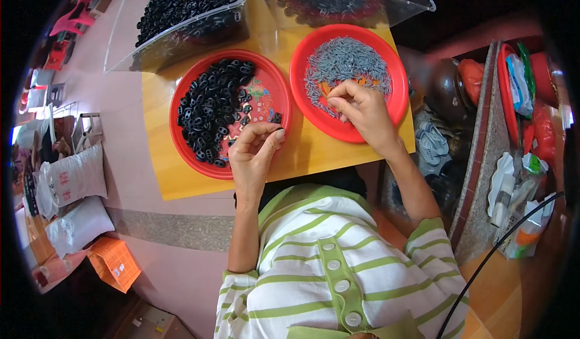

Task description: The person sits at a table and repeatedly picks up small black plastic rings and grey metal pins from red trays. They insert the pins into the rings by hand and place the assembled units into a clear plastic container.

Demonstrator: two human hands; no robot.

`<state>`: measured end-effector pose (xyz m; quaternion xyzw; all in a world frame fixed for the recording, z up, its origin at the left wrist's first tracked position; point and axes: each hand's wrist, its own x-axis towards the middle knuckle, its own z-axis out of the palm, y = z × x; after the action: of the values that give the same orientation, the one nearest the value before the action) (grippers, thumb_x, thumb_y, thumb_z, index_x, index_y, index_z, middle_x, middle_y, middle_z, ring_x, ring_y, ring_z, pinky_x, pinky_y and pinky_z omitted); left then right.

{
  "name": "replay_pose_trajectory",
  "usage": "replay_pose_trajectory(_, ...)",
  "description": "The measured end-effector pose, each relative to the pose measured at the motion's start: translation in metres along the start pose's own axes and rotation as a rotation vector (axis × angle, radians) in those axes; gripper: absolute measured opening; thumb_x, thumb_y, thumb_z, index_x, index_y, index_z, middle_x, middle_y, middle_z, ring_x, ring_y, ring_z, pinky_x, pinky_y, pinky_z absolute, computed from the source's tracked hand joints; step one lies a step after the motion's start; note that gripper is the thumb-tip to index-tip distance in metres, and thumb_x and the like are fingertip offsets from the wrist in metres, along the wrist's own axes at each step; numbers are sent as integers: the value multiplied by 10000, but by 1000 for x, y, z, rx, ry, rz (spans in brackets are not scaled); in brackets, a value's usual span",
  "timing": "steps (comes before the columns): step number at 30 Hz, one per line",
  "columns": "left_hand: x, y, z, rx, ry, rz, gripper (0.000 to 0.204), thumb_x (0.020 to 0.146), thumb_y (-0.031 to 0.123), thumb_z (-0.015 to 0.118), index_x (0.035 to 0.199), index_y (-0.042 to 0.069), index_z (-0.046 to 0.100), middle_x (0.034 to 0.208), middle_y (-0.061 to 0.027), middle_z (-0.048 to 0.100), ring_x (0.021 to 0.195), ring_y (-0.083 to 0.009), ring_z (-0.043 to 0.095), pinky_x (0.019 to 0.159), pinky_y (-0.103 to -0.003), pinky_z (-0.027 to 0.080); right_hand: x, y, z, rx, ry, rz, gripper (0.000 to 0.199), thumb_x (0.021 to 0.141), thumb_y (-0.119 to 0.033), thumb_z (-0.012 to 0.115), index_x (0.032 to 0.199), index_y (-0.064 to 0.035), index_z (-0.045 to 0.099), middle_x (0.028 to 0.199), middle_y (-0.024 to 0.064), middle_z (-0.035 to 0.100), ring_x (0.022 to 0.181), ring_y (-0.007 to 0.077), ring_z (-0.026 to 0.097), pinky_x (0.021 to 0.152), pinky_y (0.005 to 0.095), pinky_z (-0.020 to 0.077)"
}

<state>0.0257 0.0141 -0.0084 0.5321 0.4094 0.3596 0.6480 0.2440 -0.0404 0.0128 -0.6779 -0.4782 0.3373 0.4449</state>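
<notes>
Two red round plates lie side by side on a yellow table. Small black two-holed pieces (208,106) are heaped in the left plate (176,135), whose printed bottom shows at its right side. My left hand (254,152) is closed over that plate's near right rim, pinching a small black piece (280,130) between thumb and fingertips. Thin grey screw-like pins (347,58) fill much of the right plate (397,61). Above its near part my right hand (362,112) is closed in a pinch; whatever its fingertips hold is too small to make out.
Behind the plates stand two clear plastic bins, the left bin (241,4) heaped with black pieces and the right bin (417,4) holding fewer. The yellow table's (169,179) near edge is close to my body. A dark round jar (448,85) stands at the right; white sacks (78,176) lie left.
</notes>
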Motion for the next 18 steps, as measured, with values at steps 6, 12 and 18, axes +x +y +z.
replay_pose_trajectory(6,2,5,8,-41,-41,-44,108,847,29,663,937,-15,622,815,-20,644,732,-74,610,666,-207,494,0,12,-1,-184,71,-117,76,807,-67,643,825,-1,607,752,105,594,703,278,597,632,350,474)
replay_pose_trajectory(12,3,6,10,-56,-43,-62,109,854,25,654,948,-14,617,824,-25,644,736,-81,614,668,-209,498,7,18,4,-504,70,-352,87,795,-95,657,833,-26,621,791,88,573,787,255,573,674,362,456)
replay_pose_trajectory(18,3,6,9,-75,-29,-75,127,855,20,650,970,-23,616,840,-33,643,738,-91,619,671,-216,503,14,17,10,-597,26,-363,92,797,-110,643,821,-31,601,829,85,579,822,274,577,694,384,468)
